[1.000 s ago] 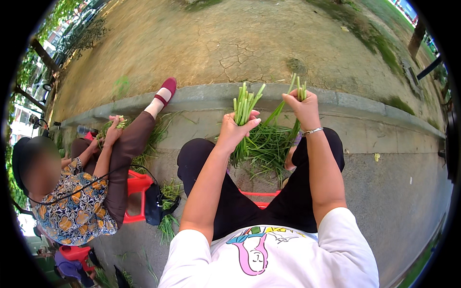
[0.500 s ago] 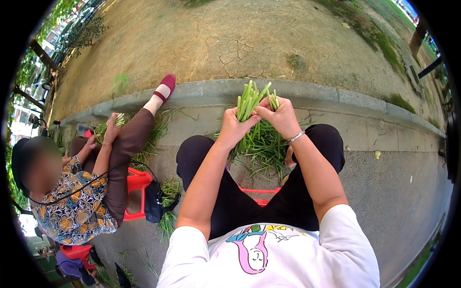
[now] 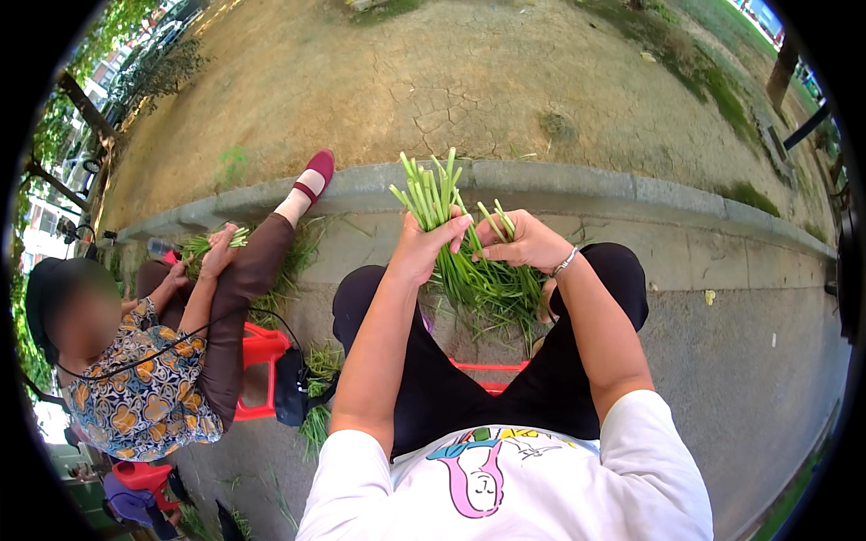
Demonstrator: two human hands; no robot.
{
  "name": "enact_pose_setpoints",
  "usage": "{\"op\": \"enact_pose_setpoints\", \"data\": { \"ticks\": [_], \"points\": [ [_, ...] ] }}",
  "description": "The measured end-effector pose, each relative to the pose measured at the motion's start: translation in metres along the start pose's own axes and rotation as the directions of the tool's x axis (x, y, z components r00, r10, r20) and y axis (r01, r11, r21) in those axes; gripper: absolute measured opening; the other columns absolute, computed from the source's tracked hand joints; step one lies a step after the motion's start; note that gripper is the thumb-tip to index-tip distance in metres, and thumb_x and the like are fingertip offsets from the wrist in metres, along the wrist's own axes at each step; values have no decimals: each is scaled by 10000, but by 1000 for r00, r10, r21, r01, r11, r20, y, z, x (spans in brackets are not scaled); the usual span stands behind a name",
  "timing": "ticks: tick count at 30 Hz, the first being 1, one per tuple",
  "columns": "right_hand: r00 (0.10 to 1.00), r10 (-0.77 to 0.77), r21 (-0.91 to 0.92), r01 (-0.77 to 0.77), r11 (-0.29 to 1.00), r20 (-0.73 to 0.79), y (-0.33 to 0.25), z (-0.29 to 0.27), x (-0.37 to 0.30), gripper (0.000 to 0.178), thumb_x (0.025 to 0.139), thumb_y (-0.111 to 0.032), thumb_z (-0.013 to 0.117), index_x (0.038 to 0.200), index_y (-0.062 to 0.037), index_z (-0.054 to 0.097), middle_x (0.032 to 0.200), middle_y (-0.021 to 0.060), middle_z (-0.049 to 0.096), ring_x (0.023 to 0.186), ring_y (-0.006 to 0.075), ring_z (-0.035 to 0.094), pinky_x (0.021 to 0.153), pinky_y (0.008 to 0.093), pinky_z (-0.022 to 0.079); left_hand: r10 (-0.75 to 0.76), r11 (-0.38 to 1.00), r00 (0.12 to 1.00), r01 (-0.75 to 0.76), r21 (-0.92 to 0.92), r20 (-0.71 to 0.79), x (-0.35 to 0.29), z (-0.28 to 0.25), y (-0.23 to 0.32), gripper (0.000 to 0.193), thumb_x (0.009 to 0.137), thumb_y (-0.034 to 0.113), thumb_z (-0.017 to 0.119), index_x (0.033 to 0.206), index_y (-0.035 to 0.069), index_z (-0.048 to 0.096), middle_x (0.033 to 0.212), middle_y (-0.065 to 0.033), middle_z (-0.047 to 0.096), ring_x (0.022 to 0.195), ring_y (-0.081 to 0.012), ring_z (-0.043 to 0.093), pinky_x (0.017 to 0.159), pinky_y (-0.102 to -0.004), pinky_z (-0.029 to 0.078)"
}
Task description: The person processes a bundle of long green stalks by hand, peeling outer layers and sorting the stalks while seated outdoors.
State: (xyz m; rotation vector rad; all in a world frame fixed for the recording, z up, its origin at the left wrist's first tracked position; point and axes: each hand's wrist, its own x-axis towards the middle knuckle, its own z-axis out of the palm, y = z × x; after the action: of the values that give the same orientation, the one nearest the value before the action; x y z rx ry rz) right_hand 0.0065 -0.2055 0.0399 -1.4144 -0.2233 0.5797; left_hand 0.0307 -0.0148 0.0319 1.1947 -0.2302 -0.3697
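My left hand (image 3: 420, 248) is closed around a bunch of long green stalks (image 3: 428, 191), their pale cut ends pointing up and fanned slightly apart. Close beside it, my right hand (image 3: 530, 242) grips a few thinner stalks (image 3: 497, 219) of the same kind. Thumb and fingers there press together, partly hiding the stalks. Below both hands, between my knees, a loose heap of long grass-like leaves (image 3: 494, 293) lies on the ground, overlapping the hanging leafy ends.
A concrete kerb (image 3: 577, 180) runs across ahead, with cracked bare earth (image 3: 433, 99) beyond. At left a seated person (image 3: 149, 374) holds similar stalks (image 3: 236, 237). Red stools (image 3: 260, 356), a dark bag (image 3: 292, 383) and scattered leaves (image 3: 317, 361) are nearby.
My left hand has shifted left with its bunch, which is more fanned out. The right hand has moved slightly down, and the gap between the two groups of stalks is wider.
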Motion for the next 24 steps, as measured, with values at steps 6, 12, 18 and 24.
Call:
{"op": "enact_pose_setpoints", "data": {
  "ticks": [6, 12, 18, 24],
  "points": [
    [990, -70, -176, 47, 983, -125, 0, 2, 3, 96, 784, -108, 661, 815, -18, 647, 627, -44, 561, 493, 23, 407, 429, 200, 320, 25, 998, 1000, -24, -52, 16, 1, -9, 2, 100, 810, 115, 613, 844, 65, 534, 847, -68, 580, 589, -114, 495, 569, -256, 396],
    [975, -127, -353, 56, 934, -181, 2, -3, 5, 137, 797, -146, 655, 832, -14, 650, 624, -15, 581, 513, 35, 438, 458, 213, 368, 36, 995, 998, -41, -87, -57, 7, -13, 1, 106, 820, 132, 606, 828, 66, 524, 840, -68, 580, 583, -114, 494, 543, -241, 395],
    [928, -286, -457, 153, 876, -237, 8, -7, 7, 143, 807, -141, 635, 860, -9, 650, 629, 11, 604, 561, 53, 499, 535, 228, 422, 32, 997, 989, -42, -64, -141, 10, -15, 0, 116, 811, 123, 620, 853, 45, 546, 805, -55, 577, 598, -117, 507, 522, -243, 398],
    [949, -242, -489, 117, 865, -202, 4, -2, 5, 131, 813, -123, 621, 850, 2, 634, 620, 11, 600, 558, 54, 500, 542, 228, 425, 56, 992, 959, -86, -96, -278, 16, -7, 0, 139, 772, 91, 656, 861, 1, 597, 794, -64, 595, 548, -124, 501, 482, -244, 403]
  ]
}}
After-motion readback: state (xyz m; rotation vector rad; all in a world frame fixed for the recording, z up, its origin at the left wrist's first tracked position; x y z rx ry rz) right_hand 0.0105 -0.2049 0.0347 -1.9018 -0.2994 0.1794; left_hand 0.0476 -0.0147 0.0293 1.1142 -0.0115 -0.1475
